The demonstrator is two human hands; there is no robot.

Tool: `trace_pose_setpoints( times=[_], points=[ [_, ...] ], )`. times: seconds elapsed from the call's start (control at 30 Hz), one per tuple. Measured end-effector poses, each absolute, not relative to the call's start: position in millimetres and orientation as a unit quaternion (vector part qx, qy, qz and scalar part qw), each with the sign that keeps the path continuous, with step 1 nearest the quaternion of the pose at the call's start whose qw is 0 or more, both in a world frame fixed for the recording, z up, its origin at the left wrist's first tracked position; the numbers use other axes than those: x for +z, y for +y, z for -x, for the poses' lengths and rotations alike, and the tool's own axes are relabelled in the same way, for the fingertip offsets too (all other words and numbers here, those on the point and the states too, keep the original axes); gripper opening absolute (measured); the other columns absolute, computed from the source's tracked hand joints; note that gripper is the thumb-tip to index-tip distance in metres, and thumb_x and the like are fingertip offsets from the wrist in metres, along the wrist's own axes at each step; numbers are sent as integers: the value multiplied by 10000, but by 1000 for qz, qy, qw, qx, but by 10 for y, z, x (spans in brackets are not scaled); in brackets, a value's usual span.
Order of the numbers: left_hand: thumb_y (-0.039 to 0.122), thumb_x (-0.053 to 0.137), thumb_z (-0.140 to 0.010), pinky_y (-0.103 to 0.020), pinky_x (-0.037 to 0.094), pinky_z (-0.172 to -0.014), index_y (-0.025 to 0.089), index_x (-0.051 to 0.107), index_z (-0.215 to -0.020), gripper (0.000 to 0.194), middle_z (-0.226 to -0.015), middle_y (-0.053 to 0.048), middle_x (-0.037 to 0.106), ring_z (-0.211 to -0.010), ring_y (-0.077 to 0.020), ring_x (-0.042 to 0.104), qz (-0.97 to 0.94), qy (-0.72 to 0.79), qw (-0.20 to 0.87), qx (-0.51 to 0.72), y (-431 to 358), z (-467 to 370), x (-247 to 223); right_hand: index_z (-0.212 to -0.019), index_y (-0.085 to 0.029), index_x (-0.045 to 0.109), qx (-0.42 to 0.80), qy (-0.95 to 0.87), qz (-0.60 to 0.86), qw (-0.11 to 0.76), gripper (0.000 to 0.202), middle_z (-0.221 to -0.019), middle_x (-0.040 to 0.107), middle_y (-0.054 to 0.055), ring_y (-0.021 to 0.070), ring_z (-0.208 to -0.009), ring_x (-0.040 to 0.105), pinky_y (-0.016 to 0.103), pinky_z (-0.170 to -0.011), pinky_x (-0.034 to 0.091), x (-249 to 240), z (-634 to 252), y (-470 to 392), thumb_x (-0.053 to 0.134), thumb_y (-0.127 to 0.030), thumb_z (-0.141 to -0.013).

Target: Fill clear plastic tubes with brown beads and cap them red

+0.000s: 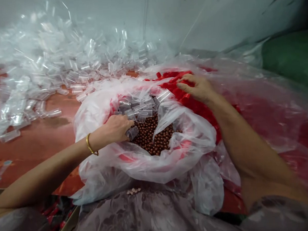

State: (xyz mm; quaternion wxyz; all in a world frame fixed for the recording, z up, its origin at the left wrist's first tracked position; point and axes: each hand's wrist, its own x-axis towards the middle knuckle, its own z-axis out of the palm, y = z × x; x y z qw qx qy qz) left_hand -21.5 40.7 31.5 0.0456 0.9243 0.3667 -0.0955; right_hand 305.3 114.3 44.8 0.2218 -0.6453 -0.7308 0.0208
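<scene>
My left hand (pixel 121 128) is closed around a small clear plastic tube (pixel 132 132), just above the brown round balls (pixel 155 136) in a white plastic bag (pixel 151 170). More clear tubes (pixel 140 107) lie on the balls at the far side of the bag's opening. At the upper right, my right hand (pixel 194 87) reaches into a heap of small red pieces (pixel 205 109), thumb and fingers curled around or over them. Whether a piece sits between those fingertips is too small to tell.
A big pile of clear tubes (pixel 50 59) covers the back left of the reddish table (pixel 62 134). Clear plastic sheeting (pixel 266 99) spreads over red pieces at the right. Behind is a pale wall (pixel 211 19); a green object (pixel 290 56) stands back right. A box (pixel 64 227) sits below left.
</scene>
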Motion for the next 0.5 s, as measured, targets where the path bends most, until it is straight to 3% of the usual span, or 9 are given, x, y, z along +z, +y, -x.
trace_pose_setpoints(
  times=[0.13, 0.27, 0.43, 0.5],
  points=[
    [315, 623, -806, -316, 462, -697, 164, 617, -1169, 393, -1007, -113, 660, -882, -251, 637, -928, 345, 64, -122, 396, 186, 303, -1090, -209, 696, -29, -767, 608, 202, 304, -1184, 697, 73, 201, -1001, 618, 284, -822, 404, 569, -2816, 1022, 516, -392, -926],
    [252, 555, -838, -329, 458, -708, 176, 544, -1274, 443, -1109, -136, 611, -888, -244, 625, -940, 336, 27, -59, 355, 170, 249, -1005, -180, 718, -24, -731, 650, 205, 355, -945, 736, 91, 225, -869, 627, 329, -756, 413, 525, -2783, 1057, 516, -458, -916],
    [100, 462, -841, -280, 436, -687, 218, 661, -1100, 347, -972, -79, 675, -854, -194, 629, -955, 285, 69, -48, 418, 117, 165, -1042, -197, 626, 225, -556, 637, 484, 405, -950, 674, 68, 140, -637, 578, 307, -585, 458, 443, -2934, 1258, 429, -537, -941],
    [92, 478, -833, -268, 438, -711, 226, 677, -1074, 340, -975, -53, 702, -896, -187, 639, -951, 287, 111, -41, 481, 95, 132, -1076, -218, 594, 308, -494, 634, 510, 376, -976, 658, 60, 118, -574, 567, 286, -506, 437, 468, -2967, 1282, 427, -528, -946]
  ],
)
